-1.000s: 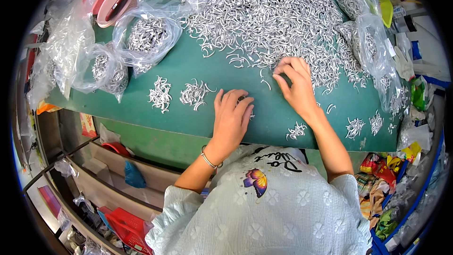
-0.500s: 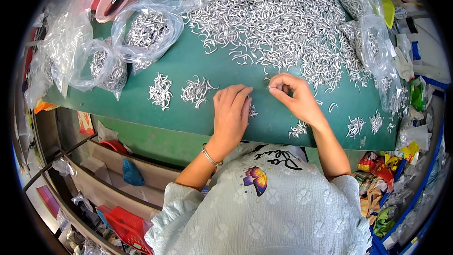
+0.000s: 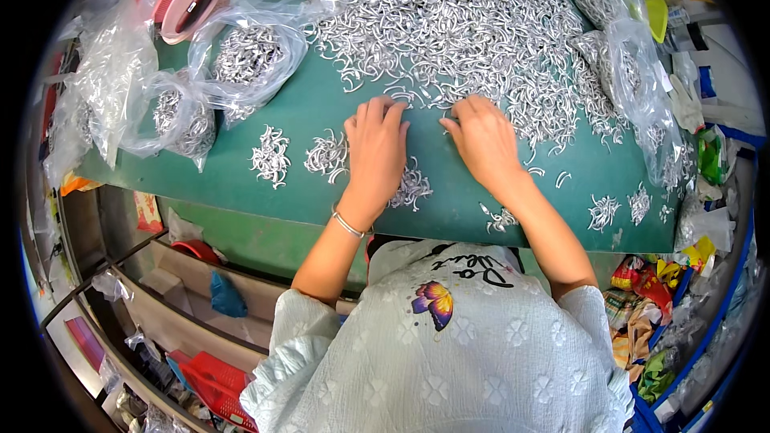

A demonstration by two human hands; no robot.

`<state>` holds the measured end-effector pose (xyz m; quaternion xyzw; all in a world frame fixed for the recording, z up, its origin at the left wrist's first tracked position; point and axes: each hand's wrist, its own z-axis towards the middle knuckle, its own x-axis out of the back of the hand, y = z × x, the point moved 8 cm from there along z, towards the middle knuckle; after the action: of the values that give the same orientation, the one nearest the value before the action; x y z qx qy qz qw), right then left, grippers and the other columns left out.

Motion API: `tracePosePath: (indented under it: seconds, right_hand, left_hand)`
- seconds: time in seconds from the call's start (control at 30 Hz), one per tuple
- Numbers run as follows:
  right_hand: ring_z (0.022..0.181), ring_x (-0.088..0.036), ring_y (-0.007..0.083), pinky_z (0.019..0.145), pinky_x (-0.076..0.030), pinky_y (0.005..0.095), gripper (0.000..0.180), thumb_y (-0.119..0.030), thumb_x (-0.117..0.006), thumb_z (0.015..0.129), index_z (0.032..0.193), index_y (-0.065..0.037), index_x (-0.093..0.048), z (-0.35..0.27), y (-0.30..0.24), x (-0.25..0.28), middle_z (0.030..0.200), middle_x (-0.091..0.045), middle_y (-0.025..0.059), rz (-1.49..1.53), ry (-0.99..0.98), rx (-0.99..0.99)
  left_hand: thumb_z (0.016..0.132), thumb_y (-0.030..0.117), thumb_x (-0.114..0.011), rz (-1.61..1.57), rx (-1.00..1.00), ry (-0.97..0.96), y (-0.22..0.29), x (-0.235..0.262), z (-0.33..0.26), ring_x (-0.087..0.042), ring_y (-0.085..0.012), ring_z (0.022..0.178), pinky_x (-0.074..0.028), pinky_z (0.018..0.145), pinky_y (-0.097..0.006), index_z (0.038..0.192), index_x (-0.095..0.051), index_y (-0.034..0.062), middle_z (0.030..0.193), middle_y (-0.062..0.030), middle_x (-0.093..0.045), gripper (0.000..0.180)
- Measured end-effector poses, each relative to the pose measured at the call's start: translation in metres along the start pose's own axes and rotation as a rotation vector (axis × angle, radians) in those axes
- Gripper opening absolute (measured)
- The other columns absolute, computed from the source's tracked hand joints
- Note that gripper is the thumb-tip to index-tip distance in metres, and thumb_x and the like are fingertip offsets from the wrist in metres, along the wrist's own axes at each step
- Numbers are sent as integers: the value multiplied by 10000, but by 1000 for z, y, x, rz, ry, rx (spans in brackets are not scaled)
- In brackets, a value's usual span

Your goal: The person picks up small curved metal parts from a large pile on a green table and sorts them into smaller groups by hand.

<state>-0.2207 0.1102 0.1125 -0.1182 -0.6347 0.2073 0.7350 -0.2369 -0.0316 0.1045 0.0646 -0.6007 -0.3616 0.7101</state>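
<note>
A wide heap of small curved silver metal pieces [image 3: 457,24] covers the far middle of the green table. My left hand [image 3: 377,140] rests palm down at the heap's near edge, its fingers bent and a little apart, their tips by loose pieces. My right hand [image 3: 484,140] is beside it, also at the edge, with the thumb spread from the bent fingers. I see nothing held in either hand, though the undersides of the fingers are hidden. Partly behind my left wrist lies a small pile of the pieces [image 3: 412,186]. Another small pile [image 3: 500,219] lies by my right forearm.
More small piles, such as the one at the left [image 3: 270,156], line the near part of the green table [image 3: 457,208]. Clear plastic bags of pieces [image 3: 249,56] and a pink basket [image 3: 192,4] stand at the far left. More bags [image 3: 634,72] lie at the right.
Both hands have moved away from me to the heap's near edge. The right fingers have come out of their pinch. The pile by my left wrist shows more fully.
</note>
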Motion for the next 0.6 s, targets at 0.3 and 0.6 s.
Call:
tracePosePath:
  seconds: [0.3, 0.6]
  right_hand:
    - [842, -553, 296, 748, -454, 398, 98, -114, -681, 789, 781, -48, -609, -37, -33, -7, 825, -562, 94, 203, -265, 303]
    - [870, -522, 295, 776, -427, 402, 114, -63, -668, 787, 884, -28, -619, 21, -12, -3, 880, -539, 100, 105, 102, 198]
  left_hand:
    - [820, 18, -640, -140, -32, -197, 3, -2, -23, -539, -268, 919, -382, 795, -379, 913, -639, 38, 970, -74, -562, 95]
    - [834, -11, -598, -200, -69, -178, 13, 2, -21, -543, -273, 960, -390, 841, -385, 1109, -615, 58, 1047, -85, -579, 283]
